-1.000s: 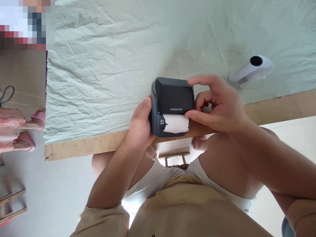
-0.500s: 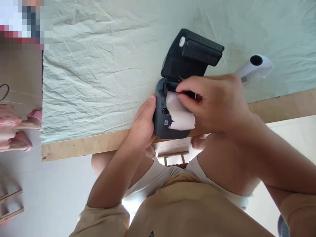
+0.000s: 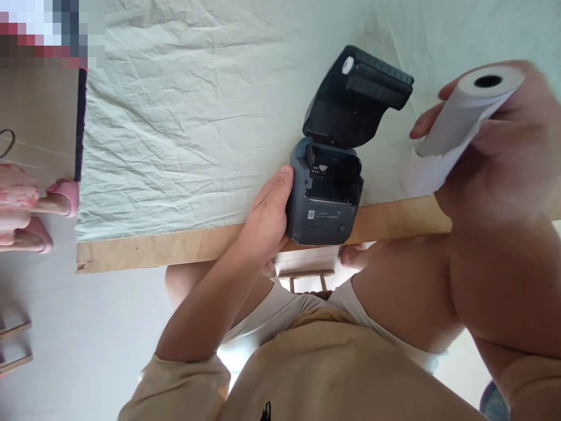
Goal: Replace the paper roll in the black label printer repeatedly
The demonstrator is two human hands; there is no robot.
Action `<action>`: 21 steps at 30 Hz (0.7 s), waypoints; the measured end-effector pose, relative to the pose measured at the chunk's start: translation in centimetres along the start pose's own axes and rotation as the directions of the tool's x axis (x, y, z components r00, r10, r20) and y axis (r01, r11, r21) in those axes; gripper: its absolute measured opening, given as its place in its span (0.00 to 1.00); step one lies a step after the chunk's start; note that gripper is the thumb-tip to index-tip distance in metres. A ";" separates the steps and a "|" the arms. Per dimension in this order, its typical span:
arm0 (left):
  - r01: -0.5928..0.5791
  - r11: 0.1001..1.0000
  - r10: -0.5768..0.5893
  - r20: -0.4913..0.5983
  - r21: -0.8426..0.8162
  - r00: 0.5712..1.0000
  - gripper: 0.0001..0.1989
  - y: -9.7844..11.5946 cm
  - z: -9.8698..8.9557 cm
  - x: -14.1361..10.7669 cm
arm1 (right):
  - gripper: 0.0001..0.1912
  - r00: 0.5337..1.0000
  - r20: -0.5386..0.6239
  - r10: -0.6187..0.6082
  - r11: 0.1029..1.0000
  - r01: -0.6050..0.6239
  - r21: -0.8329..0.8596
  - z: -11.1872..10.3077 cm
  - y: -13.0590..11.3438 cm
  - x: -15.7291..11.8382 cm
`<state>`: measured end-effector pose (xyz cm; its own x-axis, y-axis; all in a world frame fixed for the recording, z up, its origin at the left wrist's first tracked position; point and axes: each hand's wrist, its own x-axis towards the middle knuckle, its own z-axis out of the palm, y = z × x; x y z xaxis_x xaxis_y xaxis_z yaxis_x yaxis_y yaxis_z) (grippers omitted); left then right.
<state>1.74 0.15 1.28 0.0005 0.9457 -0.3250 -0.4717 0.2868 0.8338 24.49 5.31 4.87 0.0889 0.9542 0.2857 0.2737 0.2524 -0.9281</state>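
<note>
Our right hand (image 3: 515, 158), partly blurred, wraps firmly around a white paper roll (image 3: 467, 114), a smooth cylinder with a dark round core and ragged loose edge. Our left hand (image 3: 269, 213) clamps the side of the dark plastic printer (image 3: 324, 219) at the bare wooden table edge (image 3: 153, 252). The hinged lid (image 3: 335, 111) stands raised, screening wrinkled pale-green cloth (image 3: 197, 134).
</note>
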 end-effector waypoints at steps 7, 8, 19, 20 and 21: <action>0.117 0.993 -0.115 -0.045 0.035 0.992 0.20 0.4 0.1 -0.1 | 0.22 0.993 0.119 0.007 0.987 0.012 -0.159 -0.6 5.4 0.0; 0.116 0.993 -0.114 -0.061 0.027 0.992 0.20 0.3 0.0 0.0 | 0.22 0.986 0.162 -0.037 0.972 0.073 -0.223 -0.8 5.5 -0.2; 0.045 0.999 -0.043 -0.070 0.026 0.997 0.20 -0.2 -0.2 0.6 | 0.17 0.948 0.280 -0.153 0.785 0.289 -0.548 -1.5 6.6 0.0; 0.053 0.998 -0.051 -0.065 0.029 0.997 0.20 -0.2 -0.2 0.6 | 0.19 0.949 0.289 -0.126 0.786 0.273 -0.554 -1.4 6.6 -0.1; 0.060 0.998 -0.058 -0.064 0.032 0.996 0.21 -0.1 -0.2 0.5 | 0.21 0.953 0.289 -0.089 0.789 0.245 -0.564 -1.3 6.4 -0.2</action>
<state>1.66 0.60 0.91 -0.0283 0.9158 -0.4006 -0.4427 0.3478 0.8265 27.50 6.48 -0.81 -0.2167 0.9335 0.2857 0.7777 0.3419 -0.5274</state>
